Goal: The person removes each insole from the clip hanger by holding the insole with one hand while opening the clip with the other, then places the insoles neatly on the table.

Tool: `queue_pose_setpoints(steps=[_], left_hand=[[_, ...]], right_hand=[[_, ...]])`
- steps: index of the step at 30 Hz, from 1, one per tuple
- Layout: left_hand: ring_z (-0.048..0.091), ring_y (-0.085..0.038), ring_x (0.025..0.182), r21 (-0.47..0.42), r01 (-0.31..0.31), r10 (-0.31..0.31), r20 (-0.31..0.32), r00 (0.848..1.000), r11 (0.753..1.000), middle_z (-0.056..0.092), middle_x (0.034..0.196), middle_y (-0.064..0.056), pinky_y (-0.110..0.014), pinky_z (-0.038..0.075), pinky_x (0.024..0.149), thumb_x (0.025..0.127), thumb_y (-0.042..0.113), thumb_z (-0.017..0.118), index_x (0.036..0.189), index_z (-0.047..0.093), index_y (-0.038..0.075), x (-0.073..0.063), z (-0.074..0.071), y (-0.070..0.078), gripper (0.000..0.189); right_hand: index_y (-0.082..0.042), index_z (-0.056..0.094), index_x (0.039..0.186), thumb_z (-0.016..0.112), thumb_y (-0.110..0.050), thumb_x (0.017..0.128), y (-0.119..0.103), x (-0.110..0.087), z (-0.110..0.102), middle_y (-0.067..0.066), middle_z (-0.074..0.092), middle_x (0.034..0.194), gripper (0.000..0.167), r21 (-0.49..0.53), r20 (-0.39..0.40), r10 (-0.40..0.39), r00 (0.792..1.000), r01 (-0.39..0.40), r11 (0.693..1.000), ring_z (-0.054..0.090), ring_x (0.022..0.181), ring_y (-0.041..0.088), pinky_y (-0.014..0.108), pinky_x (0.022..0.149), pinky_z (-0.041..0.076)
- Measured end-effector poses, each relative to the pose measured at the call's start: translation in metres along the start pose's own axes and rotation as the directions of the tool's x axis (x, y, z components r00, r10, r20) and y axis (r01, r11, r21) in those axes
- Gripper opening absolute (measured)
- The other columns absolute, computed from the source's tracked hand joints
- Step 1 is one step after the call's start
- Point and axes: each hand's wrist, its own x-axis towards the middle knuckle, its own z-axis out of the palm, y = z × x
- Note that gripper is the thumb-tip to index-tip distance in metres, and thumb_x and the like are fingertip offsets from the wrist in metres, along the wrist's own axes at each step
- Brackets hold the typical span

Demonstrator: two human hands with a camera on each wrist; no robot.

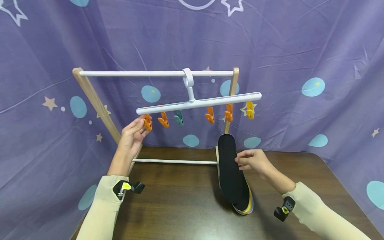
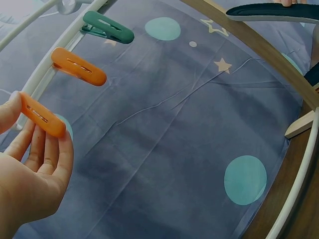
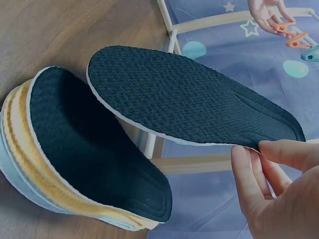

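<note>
My left hand (image 1: 131, 135) pinches the leftmost orange clothespin (image 1: 147, 122) between thumb and fingers. That clothespin hangs at the left end of a white hanger (image 1: 199, 103), which is hooked over a rack's top bar and tilts up to the right. With thumb and fingertips, my right hand (image 1: 254, 161) pinches the side edge of a black insole (image 3: 189, 94) near one end. The insole is raised over a stack of insoles (image 3: 42, 164) on the table; the stack has black on top and yellow and pale layers underneath.
A wooden rack (image 1: 99, 103) with white bars stands on the brown table (image 1: 168, 196). More clothespins hang along the hanger: orange ones (image 1: 163, 120), a green one (image 1: 179, 118) and a yellow one (image 1: 250, 110). Behind is a purple patterned curtain (image 1: 288, 60).
</note>
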Motion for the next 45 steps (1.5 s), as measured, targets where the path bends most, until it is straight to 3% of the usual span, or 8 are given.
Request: queue_pose_setpoints(steps=[14, 45], left_hand=[[0.073, -0.016, 0.102, -0.017, -0.006, 0.006, 0.012, 1.000, 1.000, 0.078, 0.106, -0.006, -0.027, 0.058, 0.086, 0.104, 0.005, 0.053, 0.105, 0.075, 0.007, 0.000, 0.001, 0.003, 0.022], [0.072, -0.016, 0.102, -0.035, 0.011, -0.011, 0.000, 1.000, 0.999, 0.077, 0.107, -0.006, -0.027, 0.058, 0.086, 0.104, 0.006, 0.053, 0.105, 0.075, 0.007, 0.000, 0.000, 0.001, 0.022]], right_hand=[[0.014, 0.068, 0.109, 0.070, -0.002, 0.093, 0.004, -0.004, -0.008, -0.001, 0.076, 0.086, 0.023, 0.020, -0.013, 0.028, 1.000, -0.028, 0.999, 0.072, 0.079, 0.011, 0.037, 0.080, 0.064], [0.011, 0.070, 0.109, 0.070, 0.000, 0.093, 0.012, -0.005, -0.021, -0.002, 0.077, 0.085, 0.020, 0.087, -0.023, 0.077, 0.997, -0.075, 0.993, 0.073, 0.076, 0.014, 0.034, 0.078, 0.064]])
